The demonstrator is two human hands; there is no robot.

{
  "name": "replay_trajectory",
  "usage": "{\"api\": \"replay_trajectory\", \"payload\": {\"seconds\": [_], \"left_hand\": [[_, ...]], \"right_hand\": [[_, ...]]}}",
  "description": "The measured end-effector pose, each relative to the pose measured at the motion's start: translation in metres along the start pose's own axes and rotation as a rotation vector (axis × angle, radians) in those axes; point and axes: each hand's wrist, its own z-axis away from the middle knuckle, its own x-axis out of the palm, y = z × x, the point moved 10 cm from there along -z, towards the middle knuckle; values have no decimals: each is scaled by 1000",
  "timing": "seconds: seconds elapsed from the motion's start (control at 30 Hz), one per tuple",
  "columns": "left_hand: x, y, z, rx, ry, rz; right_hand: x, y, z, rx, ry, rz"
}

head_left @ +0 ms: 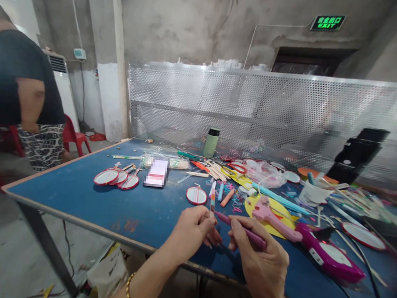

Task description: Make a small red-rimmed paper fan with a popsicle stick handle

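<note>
Phone point(156, 172), bottle point(211, 143) and cup point(311, 195) sit beyond striped stick point(213, 202) and pen point(255, 238).

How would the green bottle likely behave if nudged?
The green bottle stands upright and looks taller than wide, so a high push may tip it. Its rounded sides suggest it could roll once down; contents are hidden, so weight is unclear.

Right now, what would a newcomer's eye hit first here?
Likely the two hands at the table's near edge: the left hand holds a small banded stick, the right hand a purple pen-like tool with its tip close to it. Next, probably the magenta device on the table at right, and the lit green EXIT sign high at upper right.
</note>
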Motion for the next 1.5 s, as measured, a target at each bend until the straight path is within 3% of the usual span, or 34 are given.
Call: {"api": "replay_trajectory", "payload": {"seconds": [0.17,0.37,0.53,0.8,1.0,1.2,1.37,1.5], "left_hand": [[-1,-1,0,-8,5,-3],[0,-2,-1,7,0,5],[0,-4,-1,3,3,3],[0,-1,0,1,0,6],[0,-2,-1,11,-1,7],[1,-3,-2,12,-5,21],[0,-3,-2,15,1,17],[-1,-3,-2,19,5,15]], "right_hand": [[-5,5,1,34,48,2],[2,0,-1,-7,-7,3],[-5,4,1,33,51,14],[4,-6,-2,-48,-35,12],[-3,-5,-1,-40,20,38],[3,-5,-1,-39,-32,2],[-3,0,0,-12,38,8],[1,-1,0,-33,7,-11]]}}
